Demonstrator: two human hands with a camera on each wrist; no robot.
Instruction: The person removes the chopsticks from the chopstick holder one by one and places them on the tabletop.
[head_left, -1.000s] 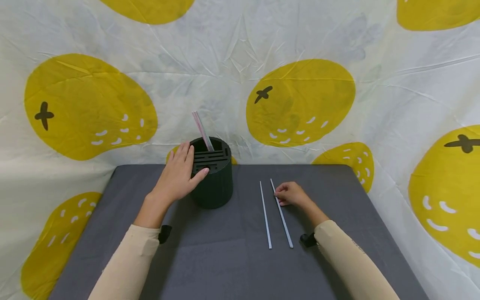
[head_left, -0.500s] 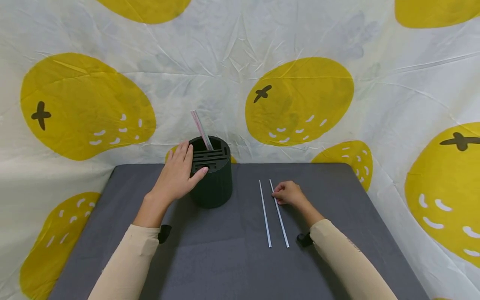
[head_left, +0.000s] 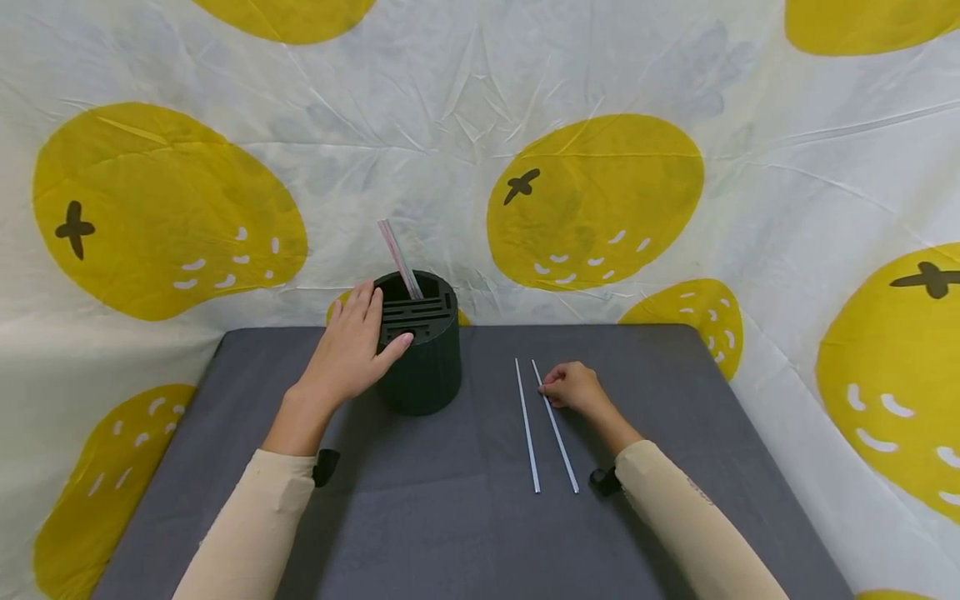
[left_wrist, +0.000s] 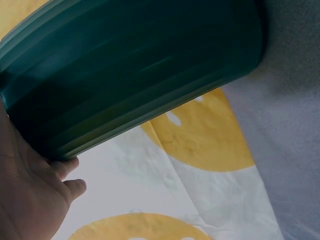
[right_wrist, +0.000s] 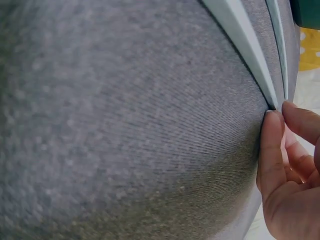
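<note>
Reaching in over a dark grey tabletop (head_left: 450, 533), two beige sleeves (head_left: 247, 517) are seen from the near side, with a small black device (head_left: 325, 468) worn at the left wrist and a similar one at the right. Next, to the right of the middle, a pale stick (head_left: 557, 433) and a second stick (head_left: 527, 429) are laid side by side on the tabletop, apart from each other, their lengths pointed away from the person. Near its far end, the pale stick is pinched between the thumb and fingertip of the right hand (head_left: 576, 388), whose remaining fingers are curled in beneath; the second stick is left untouched by either hand. Farther over to the left, a dark green container (head_left: 423, 375) is stood upright near the back edge. On its rim the left hand (head_left: 345, 354) is rested, the fingers straight and held close together, the thumb spread apart across the near part of the slotted top (head_left: 416, 317). In the open section behind the slots, thin pinkish and clear straws (head_left: 400, 259) are leaned to the left. Behind everything, a white cloth (head_left: 420, 100) printed with large yellow fruit shapes (head_left: 172, 208) is hung.
</note>
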